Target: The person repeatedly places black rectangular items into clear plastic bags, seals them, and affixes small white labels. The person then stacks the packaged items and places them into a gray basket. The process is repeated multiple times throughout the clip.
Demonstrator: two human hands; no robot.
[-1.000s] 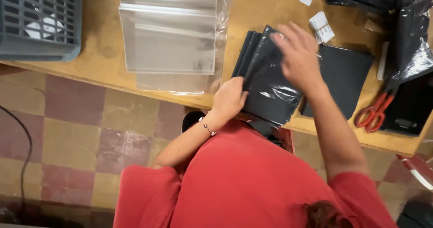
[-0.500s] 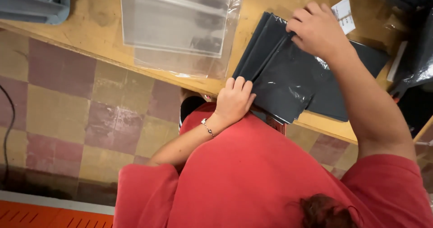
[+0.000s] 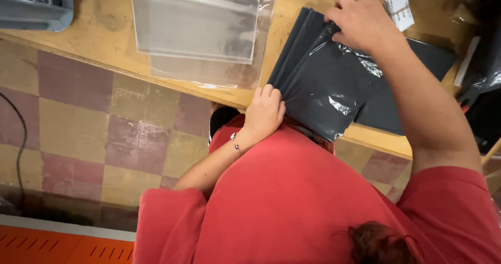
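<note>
A folded black garment (image 3: pixel 318 86) lies on the wooden table (image 3: pixel 104 39), partly inside a clear plastic bag (image 3: pixel 339 104) whose near end hangs over the table's front edge. My left hand (image 3: pixel 263 112), with a thin bracelet at the wrist, pinches the near left corner of the garment and bag. My right hand (image 3: pixel 360 21) is closed on the far edge, where the plastic bunches up. More flat black material (image 3: pixel 428 60) lies under it to the right.
A stack of empty clear bags (image 3: pixel 198 24) lies left of the garment. A grey slotted basket (image 3: pixel 31 5) sits at the far left corner. A white tag (image 3: pixel 399 8) lies behind my right hand, dark plastic (image 3: pixel 485 71) at the right. Checkered floor below.
My right hand has slid from the middle of the garment to its far edge. My left hand stays on the near corner. The view has shifted, and the red scissors are out of sight.
</note>
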